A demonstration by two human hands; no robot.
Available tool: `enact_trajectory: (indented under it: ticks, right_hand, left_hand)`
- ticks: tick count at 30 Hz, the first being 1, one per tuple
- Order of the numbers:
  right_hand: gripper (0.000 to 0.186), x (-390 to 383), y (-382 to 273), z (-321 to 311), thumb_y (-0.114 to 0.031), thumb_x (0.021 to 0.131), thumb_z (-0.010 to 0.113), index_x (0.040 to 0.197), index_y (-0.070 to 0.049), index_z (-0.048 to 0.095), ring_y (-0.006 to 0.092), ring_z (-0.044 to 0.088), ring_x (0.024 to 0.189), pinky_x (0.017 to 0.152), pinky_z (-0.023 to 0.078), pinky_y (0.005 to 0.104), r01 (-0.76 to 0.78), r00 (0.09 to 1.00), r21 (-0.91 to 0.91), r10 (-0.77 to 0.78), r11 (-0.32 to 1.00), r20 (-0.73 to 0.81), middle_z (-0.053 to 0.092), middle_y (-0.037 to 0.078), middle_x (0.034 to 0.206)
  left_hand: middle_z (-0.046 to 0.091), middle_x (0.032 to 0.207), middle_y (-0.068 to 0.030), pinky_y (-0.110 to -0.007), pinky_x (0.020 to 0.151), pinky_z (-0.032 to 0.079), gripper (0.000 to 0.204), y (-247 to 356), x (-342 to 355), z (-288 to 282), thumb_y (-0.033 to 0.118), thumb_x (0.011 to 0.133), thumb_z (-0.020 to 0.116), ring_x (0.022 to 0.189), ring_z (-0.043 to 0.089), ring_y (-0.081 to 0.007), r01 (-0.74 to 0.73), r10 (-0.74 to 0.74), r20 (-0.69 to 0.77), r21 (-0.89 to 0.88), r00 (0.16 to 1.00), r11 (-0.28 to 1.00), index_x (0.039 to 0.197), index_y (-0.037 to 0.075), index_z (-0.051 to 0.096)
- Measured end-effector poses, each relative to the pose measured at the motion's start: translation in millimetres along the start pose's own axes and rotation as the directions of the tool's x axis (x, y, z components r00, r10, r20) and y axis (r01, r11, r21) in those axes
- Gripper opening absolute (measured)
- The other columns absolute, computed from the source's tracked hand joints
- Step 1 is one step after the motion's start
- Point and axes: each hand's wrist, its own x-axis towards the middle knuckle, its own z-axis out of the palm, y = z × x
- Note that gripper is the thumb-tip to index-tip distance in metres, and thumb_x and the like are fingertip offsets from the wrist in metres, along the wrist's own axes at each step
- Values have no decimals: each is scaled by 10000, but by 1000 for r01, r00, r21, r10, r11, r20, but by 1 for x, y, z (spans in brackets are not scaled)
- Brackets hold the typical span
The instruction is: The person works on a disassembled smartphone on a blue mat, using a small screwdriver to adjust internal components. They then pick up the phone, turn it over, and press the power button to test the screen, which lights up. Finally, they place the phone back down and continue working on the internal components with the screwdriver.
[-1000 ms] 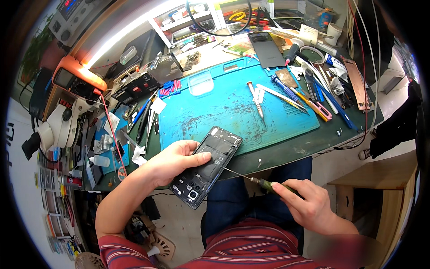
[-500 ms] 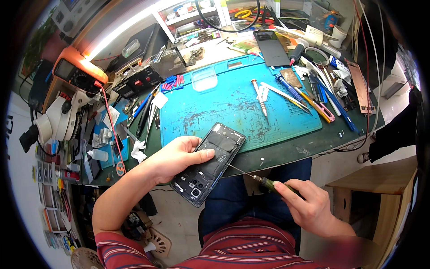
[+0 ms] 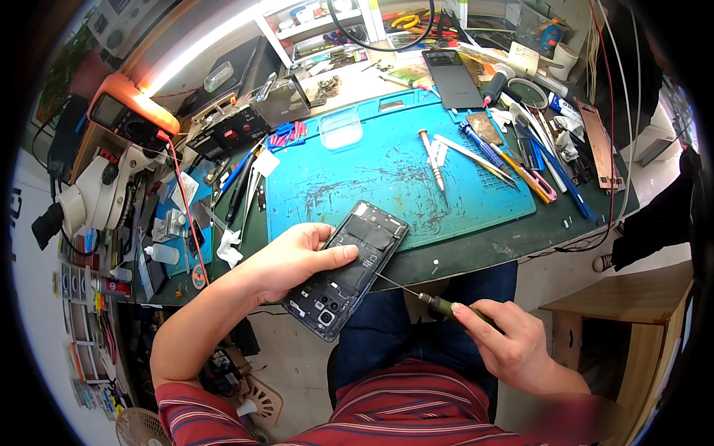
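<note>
Tilted in my left hand (image 3: 316, 256) is a black smartphone (image 3: 348, 271) with its back cover off, so the dark inner plates and camera cluster show. My thumb presses on its face while the other fingers pass behind it, out of sight. My right hand (image 3: 513, 342) is closed round the green handle of a thin-shafted screwdriver (image 3: 439, 303). The tip of its shaft meets the phone's right side edge; whether it sits in a gap there I cannot make out. Phone and tool are held over the near edge of the bench, above my lap.
A blue work mat (image 3: 357, 175) covers the bench, with a second screwdriver (image 3: 433, 163) and tweezers (image 3: 472, 157) on it. A grey phone back cover (image 3: 452, 80) lies at the back right. An orange multimeter (image 3: 130, 115) and a white microscope part (image 3: 97, 197) stand left.
Almost nothing differs. My right hand and the screwdriver have shifted very slightly left, and the tip stays against the phone's side edge.
</note>
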Motion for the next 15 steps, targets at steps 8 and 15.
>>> enact_trajectory:
  ticks: [8,15]
  right_hand:
    - [601,-2,1,2,-12,764,716,1348,-152,717,196,585,722,607,513,321,5,1000,-4,-5,1000,-12,648,37,1066]
    - [606,-2,0,3,-18,759,716,1349,-156,718,193,583,720,601,515,320,4,1000,-10,-4,1000,-13,652,36,1071]
  left_hand:
    - [756,1072,-130,-293,774,645,393,2,-1,2,173,1009,736,869,757,-144,15,-15,-12,2,1000,1000,1279,-68,582]
    - [754,1055,-115,-292,725,647,396,1,0,1,196,1009,743,834,747,-127,7,-7,-4,-11,1000,1000,1265,-70,598]
